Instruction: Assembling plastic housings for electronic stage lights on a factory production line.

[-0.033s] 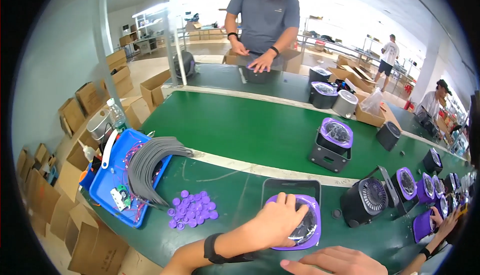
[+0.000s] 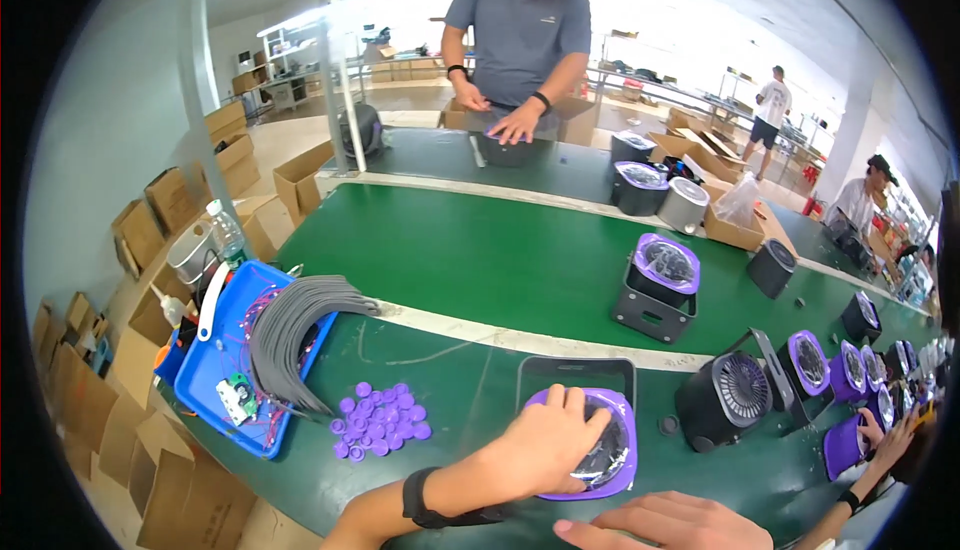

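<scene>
Hands (image 2: 545, 445) seemingly on purple fan (image 2: 600, 450)

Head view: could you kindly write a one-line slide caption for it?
Left hand presses a purple fan front on the green bench; right hand beside it.

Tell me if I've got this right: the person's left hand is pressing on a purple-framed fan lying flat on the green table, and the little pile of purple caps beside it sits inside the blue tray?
Not quite. The left hand does press on the purple-framed fan lying flat, but the head view shows the purple caps lying loose on the green table, beside the blue tray, not in it.
</scene>
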A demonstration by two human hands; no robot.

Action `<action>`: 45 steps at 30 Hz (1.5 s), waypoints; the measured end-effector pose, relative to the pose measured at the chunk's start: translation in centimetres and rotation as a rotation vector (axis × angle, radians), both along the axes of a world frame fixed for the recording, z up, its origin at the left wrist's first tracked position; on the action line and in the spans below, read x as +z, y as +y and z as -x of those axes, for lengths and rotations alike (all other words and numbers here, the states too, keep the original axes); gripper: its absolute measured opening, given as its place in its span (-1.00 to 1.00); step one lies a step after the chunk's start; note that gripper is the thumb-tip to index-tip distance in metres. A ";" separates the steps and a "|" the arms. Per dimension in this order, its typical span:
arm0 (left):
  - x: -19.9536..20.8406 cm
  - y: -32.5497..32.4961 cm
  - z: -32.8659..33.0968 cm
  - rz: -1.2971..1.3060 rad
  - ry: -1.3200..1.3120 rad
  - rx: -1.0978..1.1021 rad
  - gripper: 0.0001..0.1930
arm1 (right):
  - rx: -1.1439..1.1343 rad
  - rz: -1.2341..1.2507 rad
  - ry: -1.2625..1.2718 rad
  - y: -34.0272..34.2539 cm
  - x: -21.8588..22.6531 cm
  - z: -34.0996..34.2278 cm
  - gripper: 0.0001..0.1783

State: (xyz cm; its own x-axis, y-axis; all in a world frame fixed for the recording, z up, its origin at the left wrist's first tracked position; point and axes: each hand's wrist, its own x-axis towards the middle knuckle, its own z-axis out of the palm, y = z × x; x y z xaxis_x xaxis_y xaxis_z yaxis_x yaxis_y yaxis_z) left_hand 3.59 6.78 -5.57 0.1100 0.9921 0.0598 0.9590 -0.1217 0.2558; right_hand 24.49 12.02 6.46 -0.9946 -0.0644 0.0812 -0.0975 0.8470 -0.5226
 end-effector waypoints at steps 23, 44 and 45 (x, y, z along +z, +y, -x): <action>1.3 -0.1 0.5 0.077 0.034 0.028 -0.14 | 0.013 -0.048 0.226 -0.1 -1.4 -0.5 -0.33; 0.0 0.1 0.1 -0.050 -0.004 0.007 -0.16 | 0.036 -0.052 0.065 0.4 -0.6 -0.3 -0.33; 0.0 0.0 0.1 -0.050 -0.004 0.007 -0.16 | 0.037 -0.057 0.060 0.3 -0.6 -0.3 -0.33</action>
